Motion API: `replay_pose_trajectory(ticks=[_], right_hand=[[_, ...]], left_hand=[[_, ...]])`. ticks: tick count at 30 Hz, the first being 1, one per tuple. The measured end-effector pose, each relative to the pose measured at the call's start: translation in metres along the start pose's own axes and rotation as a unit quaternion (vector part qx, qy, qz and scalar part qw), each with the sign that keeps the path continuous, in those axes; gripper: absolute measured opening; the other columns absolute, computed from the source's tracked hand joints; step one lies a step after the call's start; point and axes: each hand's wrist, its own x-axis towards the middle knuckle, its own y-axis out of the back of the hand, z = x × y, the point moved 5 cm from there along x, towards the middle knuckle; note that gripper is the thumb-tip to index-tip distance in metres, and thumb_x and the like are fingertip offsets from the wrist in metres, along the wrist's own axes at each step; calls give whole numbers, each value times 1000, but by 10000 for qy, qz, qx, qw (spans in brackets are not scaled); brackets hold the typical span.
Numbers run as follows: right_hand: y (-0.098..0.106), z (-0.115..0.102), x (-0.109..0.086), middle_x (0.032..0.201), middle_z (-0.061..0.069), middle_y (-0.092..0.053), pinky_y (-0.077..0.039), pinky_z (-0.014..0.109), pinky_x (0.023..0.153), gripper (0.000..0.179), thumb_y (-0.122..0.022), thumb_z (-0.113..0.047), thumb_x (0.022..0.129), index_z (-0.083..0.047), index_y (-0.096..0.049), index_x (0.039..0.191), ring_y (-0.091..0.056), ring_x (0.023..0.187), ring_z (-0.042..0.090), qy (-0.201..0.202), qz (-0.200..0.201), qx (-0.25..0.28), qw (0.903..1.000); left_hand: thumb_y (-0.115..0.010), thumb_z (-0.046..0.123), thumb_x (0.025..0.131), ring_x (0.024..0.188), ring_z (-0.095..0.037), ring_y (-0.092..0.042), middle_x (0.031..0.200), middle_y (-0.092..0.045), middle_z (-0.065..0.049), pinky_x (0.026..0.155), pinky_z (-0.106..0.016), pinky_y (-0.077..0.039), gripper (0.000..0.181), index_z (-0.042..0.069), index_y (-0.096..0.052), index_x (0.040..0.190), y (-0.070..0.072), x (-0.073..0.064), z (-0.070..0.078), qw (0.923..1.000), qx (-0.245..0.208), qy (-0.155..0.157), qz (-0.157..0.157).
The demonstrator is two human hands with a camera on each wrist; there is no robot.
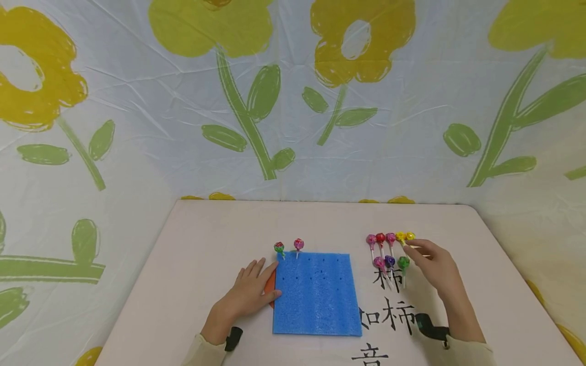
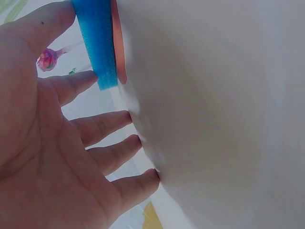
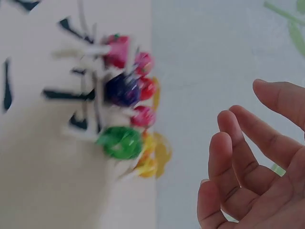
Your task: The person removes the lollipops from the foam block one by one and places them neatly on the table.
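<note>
A blue foam board (image 1: 316, 310) dotted with small holes lies on the table. My left hand (image 1: 249, 290) rests at its left side, fingers spread, thumb and forefinger touching the board's edge. In the left wrist view the other fingertips (image 2: 153, 175) meet the tabletop. Two lollipops, one red and green (image 1: 279, 247) and one pink (image 1: 298, 244), stand at the board's far left. Over the right of the table, my right hand (image 1: 432, 264) hovers beside the yellow lollipops (image 1: 401, 236) with nothing between thumb and fingers. Closer in lies a green lollipop (image 3: 123, 142).
Several more lollipops lie in two rows, among them a red one (image 1: 380, 238) and a purple one (image 1: 389, 261). An orange piece (image 1: 271, 284) shows under the board's left edge. Black printed characters (image 1: 398, 314) mark the tabletop. A flowered cloth (image 1: 393, 152) hangs behind.
</note>
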Motion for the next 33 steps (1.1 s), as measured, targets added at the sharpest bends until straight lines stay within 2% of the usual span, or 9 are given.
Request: replay_pose_trajectory(ticks=[5,12,16,23,28,33], right_hand=[[-2,-29,-2,119,23,-63,-48,43,78,48,-57,-41,102,-5,-62,132,-57,104,36,460,110,397,9981],[-22,-56,0,112,17,-65,-47,38,80,41,-59,-34,102,-6,-63,133,-58,101,28,864,-84,877,9924],[-38,-68,5,108,16,-67,-49,36,83,41,-61,-34,101,-8,-63,133,-60,98,28,950,-263,1168,9883],[-67,-86,12,106,12,-66,-51,31,76,39,-66,-35,98,-11,-66,129,-60,92,27,901,-547,1629,9810],[-91,-96,15,104,14,-65,-50,36,79,37,-66,-32,99,-9,-67,128,-60,92,29,887,-711,1953,9741],[-117,-106,16,107,20,-65,-48,48,88,35,-67,-27,98,-8,-67,127,-61,96,33,873,-1037,2479,9593]], left_hand=[[-61,45,99,145,-49,-19,158,-26,-26,111,-69,-17,72,12,-34,157,1,0,0,10000,-9,-50,32],[-61,45,99,144,-50,-21,157,-27,-27,110,-70,-18,72,12,-34,157,1,0,1,10000,52,-69,5],[-61,45,99,144,-50,-20,158,-27,-27,110,-70,-18,72,12,-34,156,2,0,1,10000,31,-61,-1],[-61,46,99,144,-50,-20,158,-27,-27,110,-70,-18,72,11,-34,156,2,0,2,10000,45,-50,-13],[-61,46,99,144,-50,-20,158,-27,-27,110,-70,-18,72,11,-34,156,1,1,1,10000,31,-39,-21],[-62,46,98,144,-50,-20,158,-27,-26,111,-70,-17,73,12,-34,157,1,1,0,10000,3,-18,-37]])
